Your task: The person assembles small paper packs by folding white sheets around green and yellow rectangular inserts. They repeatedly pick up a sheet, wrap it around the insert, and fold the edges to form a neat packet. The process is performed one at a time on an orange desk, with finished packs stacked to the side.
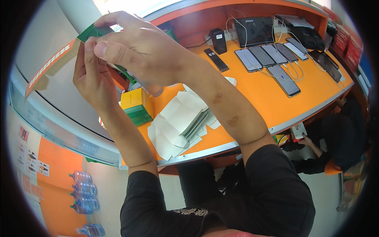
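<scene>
Both hands are raised together at the upper left, on a thin cardboard box piece (53, 65). It has an orange strip with white print and a green end. My left hand (96, 77) grips it from below, fingers bent around its edge. My right hand (138, 51) crosses over from the right, with fingertips on the green end and thumb beside the left fingers. The right hand partly hides the piece. Beneath the hands stands a yellow and green box (134, 103). Close by lies a stack of flattened white cartons (179, 118).
Several phones (248, 59) with white cables lie on the orange table (233, 112). Behind them stand a black tablet (254, 31) and a black speaker-like box (218, 40), near a remote control (216, 60). Another person (341, 130) sits at the right. Several water bottles (85, 189) are lower left.
</scene>
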Demonstrator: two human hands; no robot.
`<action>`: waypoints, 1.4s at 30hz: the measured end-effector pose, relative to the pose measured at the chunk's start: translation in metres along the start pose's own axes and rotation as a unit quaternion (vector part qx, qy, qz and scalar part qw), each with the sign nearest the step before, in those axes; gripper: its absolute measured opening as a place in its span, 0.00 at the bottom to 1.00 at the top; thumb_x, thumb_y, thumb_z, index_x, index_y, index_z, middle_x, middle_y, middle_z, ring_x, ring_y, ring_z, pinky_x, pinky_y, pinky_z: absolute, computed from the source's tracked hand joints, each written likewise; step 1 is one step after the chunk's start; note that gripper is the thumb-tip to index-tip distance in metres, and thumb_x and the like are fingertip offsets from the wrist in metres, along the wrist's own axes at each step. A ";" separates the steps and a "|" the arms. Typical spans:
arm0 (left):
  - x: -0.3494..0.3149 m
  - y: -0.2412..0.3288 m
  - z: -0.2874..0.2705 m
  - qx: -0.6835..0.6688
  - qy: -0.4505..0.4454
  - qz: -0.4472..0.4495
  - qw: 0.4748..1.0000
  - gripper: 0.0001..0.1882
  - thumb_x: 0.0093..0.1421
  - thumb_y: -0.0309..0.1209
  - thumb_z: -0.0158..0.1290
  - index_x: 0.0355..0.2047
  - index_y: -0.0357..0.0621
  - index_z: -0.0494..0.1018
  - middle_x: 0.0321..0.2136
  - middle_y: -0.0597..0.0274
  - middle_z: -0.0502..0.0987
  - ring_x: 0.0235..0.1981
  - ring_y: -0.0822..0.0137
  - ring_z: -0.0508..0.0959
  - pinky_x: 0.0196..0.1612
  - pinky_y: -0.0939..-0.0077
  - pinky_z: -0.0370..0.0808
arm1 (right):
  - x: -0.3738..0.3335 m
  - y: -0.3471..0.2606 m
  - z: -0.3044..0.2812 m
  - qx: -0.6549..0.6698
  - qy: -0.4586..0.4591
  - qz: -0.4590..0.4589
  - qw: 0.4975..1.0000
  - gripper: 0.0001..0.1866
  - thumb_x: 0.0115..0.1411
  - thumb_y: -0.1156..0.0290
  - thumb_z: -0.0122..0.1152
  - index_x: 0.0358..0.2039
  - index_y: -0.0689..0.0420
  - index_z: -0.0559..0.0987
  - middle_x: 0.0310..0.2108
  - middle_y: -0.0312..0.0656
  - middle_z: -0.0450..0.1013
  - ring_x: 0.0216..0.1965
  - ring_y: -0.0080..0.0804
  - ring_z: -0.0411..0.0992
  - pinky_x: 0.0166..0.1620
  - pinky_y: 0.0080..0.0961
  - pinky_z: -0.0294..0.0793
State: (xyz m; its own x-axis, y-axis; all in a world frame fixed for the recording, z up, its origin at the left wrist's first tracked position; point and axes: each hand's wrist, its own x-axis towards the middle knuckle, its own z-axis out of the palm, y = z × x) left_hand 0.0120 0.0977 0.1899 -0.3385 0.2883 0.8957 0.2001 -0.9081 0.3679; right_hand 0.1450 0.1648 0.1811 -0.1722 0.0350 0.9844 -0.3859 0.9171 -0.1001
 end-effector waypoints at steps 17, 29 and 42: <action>0.004 0.009 -0.005 0.023 -0.122 -0.174 0.977 0.24 0.70 0.46 0.47 0.50 0.34 0.69 0.43 0.44 0.81 0.42 0.55 0.85 0.46 0.74 0.77 | -0.001 0.024 -0.022 -0.276 0.024 -0.017 0.961 0.11 0.60 0.73 0.57 0.44 0.53 0.72 0.24 0.43 0.76 0.26 0.42 0.77 0.30 0.36 0.76; 0.002 -0.021 0.010 0.100 0.020 -0.064 0.993 0.13 0.62 0.28 0.61 0.42 0.30 0.77 0.37 0.57 0.81 0.45 0.64 0.82 0.43 0.74 0.79 | -0.001 0.015 -0.020 -0.060 0.044 0.123 0.990 0.13 0.65 0.61 0.59 0.44 0.55 0.79 0.34 0.46 0.80 0.35 0.38 0.79 0.40 0.34 0.78; 0.002 -0.040 0.003 0.240 -0.060 0.063 0.967 0.11 0.60 0.29 0.65 0.39 0.32 0.83 0.30 0.66 0.79 0.31 0.76 0.77 0.38 0.83 0.74 | 0.008 0.006 -0.035 0.076 -0.004 0.191 0.979 0.20 0.67 0.63 0.57 0.49 0.67 0.81 0.40 0.54 0.82 0.41 0.37 0.81 0.45 0.27 0.78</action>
State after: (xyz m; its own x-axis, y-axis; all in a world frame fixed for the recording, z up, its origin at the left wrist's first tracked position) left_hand 0.0060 0.1356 0.1779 -0.1806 0.2429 0.9531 0.6466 -0.7008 0.3011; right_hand 0.1728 0.1844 0.1938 -0.3379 0.3599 0.8696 -0.4229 0.7674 -0.4819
